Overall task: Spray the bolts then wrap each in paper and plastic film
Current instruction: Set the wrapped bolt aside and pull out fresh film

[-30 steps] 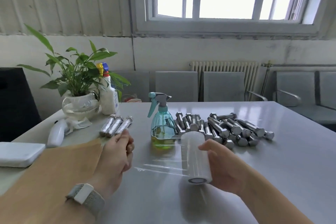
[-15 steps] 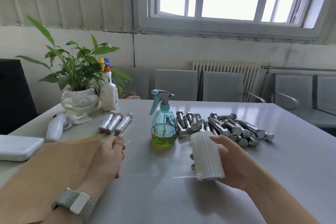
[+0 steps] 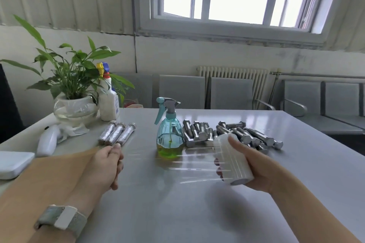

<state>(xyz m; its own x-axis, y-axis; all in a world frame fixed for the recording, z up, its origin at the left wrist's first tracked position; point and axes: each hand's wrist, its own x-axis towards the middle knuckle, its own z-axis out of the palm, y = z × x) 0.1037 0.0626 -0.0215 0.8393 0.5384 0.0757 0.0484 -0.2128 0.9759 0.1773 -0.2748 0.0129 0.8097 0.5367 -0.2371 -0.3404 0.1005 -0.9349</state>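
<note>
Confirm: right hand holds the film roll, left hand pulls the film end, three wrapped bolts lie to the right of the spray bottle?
Not quite. The head view shows the three wrapped bolts lying left of the spray bottle, not right; the bare bolts are on its right. The rest holds: the right hand holds the film roll, the left hand pulls the film end.

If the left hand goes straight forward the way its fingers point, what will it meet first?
Most likely the three film-wrapped bolts lying just beyond the left hand, whose fingers pinch the stretched clear plastic film. Depth is hard to judge.
</note>
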